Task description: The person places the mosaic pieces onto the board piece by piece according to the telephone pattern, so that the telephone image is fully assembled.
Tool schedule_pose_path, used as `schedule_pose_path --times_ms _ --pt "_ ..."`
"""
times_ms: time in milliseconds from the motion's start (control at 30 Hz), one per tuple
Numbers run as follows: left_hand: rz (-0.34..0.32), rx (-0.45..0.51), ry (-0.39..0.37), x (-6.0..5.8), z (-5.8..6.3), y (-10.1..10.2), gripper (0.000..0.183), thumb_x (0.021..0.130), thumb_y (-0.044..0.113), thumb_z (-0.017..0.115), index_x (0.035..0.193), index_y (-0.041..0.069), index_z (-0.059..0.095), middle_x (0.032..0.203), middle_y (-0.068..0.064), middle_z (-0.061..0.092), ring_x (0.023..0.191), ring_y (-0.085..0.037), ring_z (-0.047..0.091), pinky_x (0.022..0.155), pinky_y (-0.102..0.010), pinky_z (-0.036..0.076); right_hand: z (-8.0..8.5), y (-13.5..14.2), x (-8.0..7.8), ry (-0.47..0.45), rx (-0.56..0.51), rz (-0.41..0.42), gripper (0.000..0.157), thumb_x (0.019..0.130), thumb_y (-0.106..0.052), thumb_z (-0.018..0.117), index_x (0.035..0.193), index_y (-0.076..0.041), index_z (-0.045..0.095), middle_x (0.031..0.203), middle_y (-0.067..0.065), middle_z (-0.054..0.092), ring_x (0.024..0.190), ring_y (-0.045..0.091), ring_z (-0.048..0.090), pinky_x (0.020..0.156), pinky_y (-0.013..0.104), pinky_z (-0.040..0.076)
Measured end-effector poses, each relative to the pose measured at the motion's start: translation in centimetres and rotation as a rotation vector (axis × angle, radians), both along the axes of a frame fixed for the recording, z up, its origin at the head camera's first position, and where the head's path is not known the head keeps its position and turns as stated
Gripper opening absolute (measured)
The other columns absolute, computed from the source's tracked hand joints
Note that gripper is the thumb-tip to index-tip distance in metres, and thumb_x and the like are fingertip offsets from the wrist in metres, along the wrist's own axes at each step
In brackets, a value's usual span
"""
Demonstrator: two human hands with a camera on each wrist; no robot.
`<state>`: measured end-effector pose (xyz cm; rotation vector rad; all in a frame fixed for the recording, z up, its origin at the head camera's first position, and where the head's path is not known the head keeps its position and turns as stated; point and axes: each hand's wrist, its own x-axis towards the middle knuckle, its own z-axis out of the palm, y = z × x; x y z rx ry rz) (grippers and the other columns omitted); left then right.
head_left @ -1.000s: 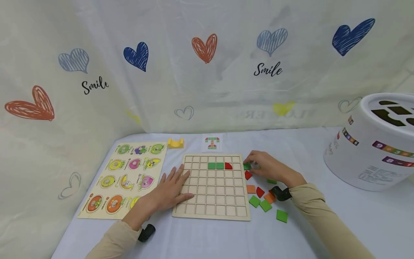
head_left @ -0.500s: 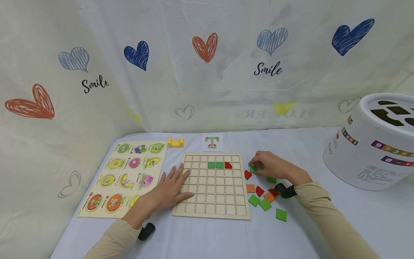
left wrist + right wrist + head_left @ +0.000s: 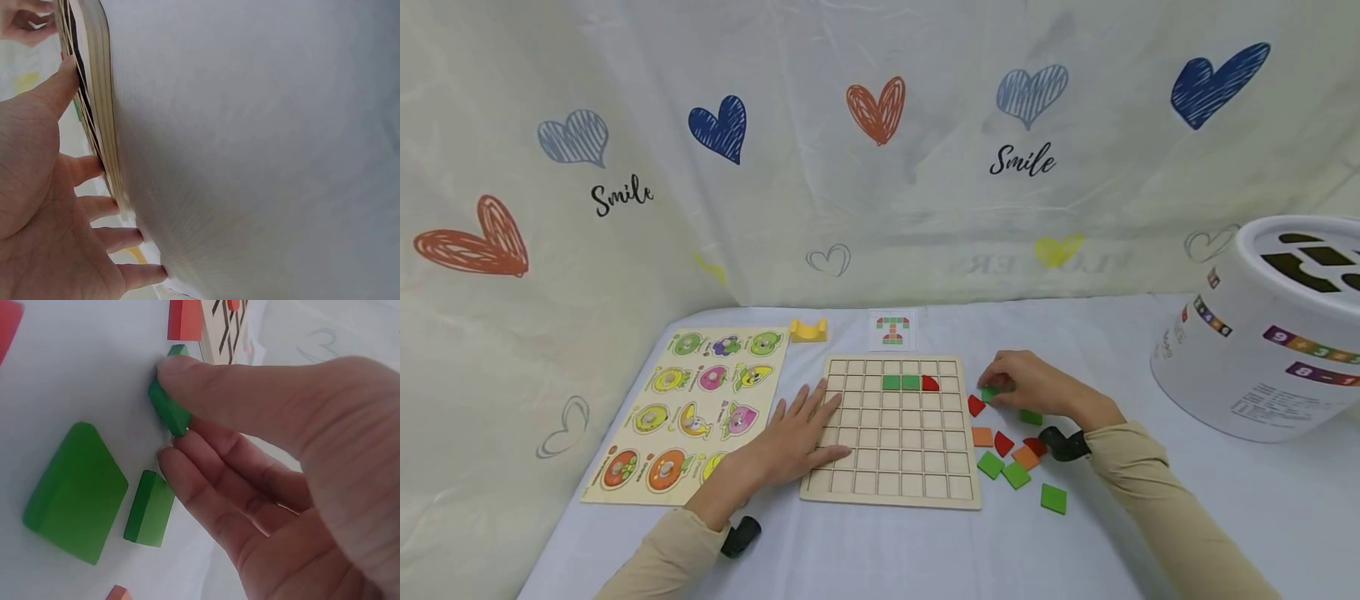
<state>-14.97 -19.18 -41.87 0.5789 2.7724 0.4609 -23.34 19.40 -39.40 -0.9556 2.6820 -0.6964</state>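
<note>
White-clothed desk [image 3: 865,554], heart-print backdrop [image 3: 940,200] behind. What's held?

– Green tile [image 3: 166,409]: flat, rounded corners. Just off right edge of grid board [image 3: 891,439], near its far corner. Right hand [image 3: 1028,387] pinches it, thumb to fingers

– Left?

– Left hand [image 3: 793,442] fingers apart, over board's left edge

– Containers?

– Board cells: two green squares [image 3: 911,382], red quarter-round [image 3: 929,384]. White tub [image 3: 1247,358], far edge, right: contents can't tell

On the white-clothed desk [image 3: 865,558], a square wooden grid board [image 3: 891,452] is lying between a cream rectangular fruit-picture board [image 3: 696,396], left, and loose green, orange and red tiles [image 3: 991,465], right. Two green square tiles [image 3: 891,382] are sitting in its second-farthest row. Beyond it a square white card [image 3: 892,332] is lying; far right, a white cylindrical tub [image 3: 1232,375] is standing.
</note>
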Motion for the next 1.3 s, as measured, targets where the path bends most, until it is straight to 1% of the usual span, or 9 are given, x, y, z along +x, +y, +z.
schedule_pose_path --times_ms 233,467,600,667,733,867,967,1167,1300 --pt "-0.003 -0.002 0.003 0.0 0.0 0.1 0.083 0.105 0.052 0.057 0.166 0.005 0.025 0.174 -0.021 0.006 0.159 -0.046 0.004 0.123 -0.070 0.006 -0.2 0.4 0.0 0.009 -0.056 0.000 0.020 0.084 0.002 0.085 0.101 -0.002 0.075 0.093 0.003 0.063 0.084 0.018 0.061 0.078 0.036 0.058" --pt "-0.002 -0.006 0.002 -0.1 -0.1 0.1 0.084 0.105 0.054 0.056 0.166 0.006 0.024 0.174 -0.020 0.005 0.159 -0.045 0.003 0.123 -0.070 0.006 0.1 0.7 0.2 0.004 -0.099 -0.006 0.023 0.082 0.006 0.084 0.091 -0.007 0.068 0.086 -0.002 0.066 0.078 0.014 0.059 0.072 0.029 0.054" --pt "0.002 -0.011 -0.005 -0.1 -0.1 0.1 0.085 0.105 0.054 0.056 0.167 0.006 0.024 0.174 -0.020 0.005 0.159 -0.045 0.003 0.123 -0.070 0.006 0.3 0.7 0.3 0.022 -0.124 0.009 0.018 0.084 0.005 0.084 0.095 -0.005 0.074 0.088 -0.002 0.068 0.080 0.013 0.062 0.074 0.029 0.057" --pt "0.005 -0.013 -0.007 0.0 -0.1 0.1 0.085 0.105 0.054 0.056 0.167 0.006 0.024 0.175 -0.020 0.005 0.159 -0.045 0.003 0.123 -0.070 0.006 0.5 0.5 0.3 0.040 -0.139 0.024 0.016 0.085 0.005 0.083 0.097 -0.003 0.077 0.091 -0.001 0.069 0.082 0.014 0.065 0.076 0.030 0.059" --pt "0.005 -0.012 -0.008 0.0 0.0 0.1 0.084 0.105 0.054 0.056 0.167 0.006 0.024 0.174 -0.020 0.005 0.159 -0.045 0.003 0.123 -0.070 0.006 0.7 0.1 0.3 0.039 -0.162 0.032 0.016 0.086 0.004 0.083 0.099 -0.003 0.078 0.092 0.000 0.070 0.084 0.014 0.067 0.078 0.031 0.061" --pt "0.004 -0.005 -0.008 0.0 0.0 0.0 0.084 0.105 0.054 0.056 0.167 0.006 0.024 0.174 -0.020 0.005 0.159 -0.046 0.003 0.123 -0.071 0.006 1.1 -1.2 0.3 -0.002 -0.218 0.060 0.014 0.088 0.004 0.081 0.098 -0.005 0.075 0.094 0.000 0.071 0.084 0.015 0.067 0.079 0.034 0.061" --pt "0.007 -0.003 -0.004 0.0 0.0 0.0 0.084 0.105 0.053 0.057 0.166 0.006 0.024 0.174 -0.020 0.005 0.159 -0.046 0.004 0.123 -0.070 0.006 1.3 -2.5 0.3 -0.014 -0.250 0.104 0.013 0.090 0.004 0.079 0.101 -0.002 0.076 0.096 0.001 0.072 0.086 0.016 0.068 0.081 0.035 0.062" --pt "0.002 0.006 -0.003 0.0 0.0 0.0 0.084 0.105 0.053 0.057 0.166 0.005 0.025 0.174 -0.021 0.006 0.159 -0.046 0.004 0.122 -0.071 0.006 1.3 -5.5 0.3 -0.004 -0.276 0.179 0.019 0.093 0.005 0.075 0.111 0.003 0.079 0.099 0.003 0.068 0.094 0.021 0.070 0.085 0.031 0.061" --pt "-0.001 0.005 0.002 0.0 0.0 0.0 0.084 0.105 0.053 0.057 0.166 0.005 0.025 0.174 -0.021 0.006 0.159 -0.046 0.004 0.122 -0.071 0.007 1.1 -7.7 0.1 0.030 -0.323 0.220 0.021 0.094 0.006 0.073 0.115 0.005 0.076 0.101 0.009 0.069 0.096 0.025 0.071 0.084 0.031 0.061"
